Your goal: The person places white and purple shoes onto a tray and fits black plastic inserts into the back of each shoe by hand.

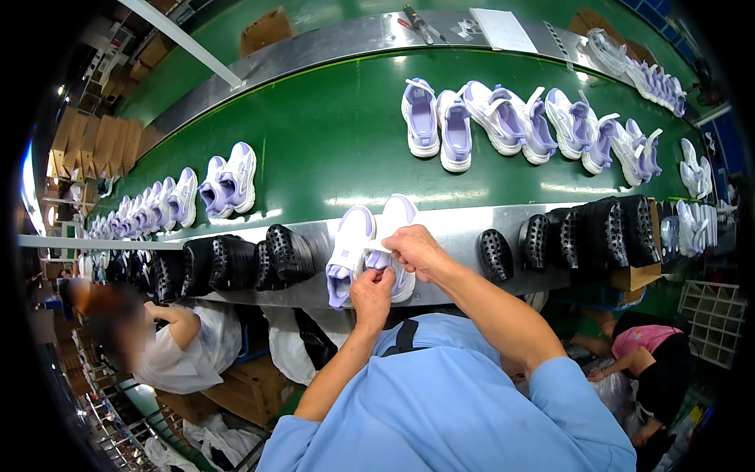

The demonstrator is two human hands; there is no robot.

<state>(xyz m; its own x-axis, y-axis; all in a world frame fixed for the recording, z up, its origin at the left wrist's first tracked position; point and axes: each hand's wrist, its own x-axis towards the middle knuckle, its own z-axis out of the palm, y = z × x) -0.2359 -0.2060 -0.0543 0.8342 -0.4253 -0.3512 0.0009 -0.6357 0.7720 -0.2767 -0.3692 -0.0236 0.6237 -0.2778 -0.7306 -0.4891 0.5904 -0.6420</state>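
Right in front of me, a pair of white and lavender sneakers stands side by side on the metal edge, toes pointing away. The left sneaker [347,248] is untouched. Over the right sneaker [399,211], my right hand [417,250] pinches a white strap [377,257] at the top of its upper. Lower down, my left hand [371,295] has its fingers closed at that same sneaker's opening. What those fingertips hold is hidden by the hand itself.
Across the green belt [330,134] stand more sneakers [456,130] in pairs, with a row [157,200] at left. Black perforated shoe forms [289,253] line the near ledge on both sides. Co-workers sit at left [189,346] and right [641,354]. Tools and paper [503,31] lie on the far ledge.
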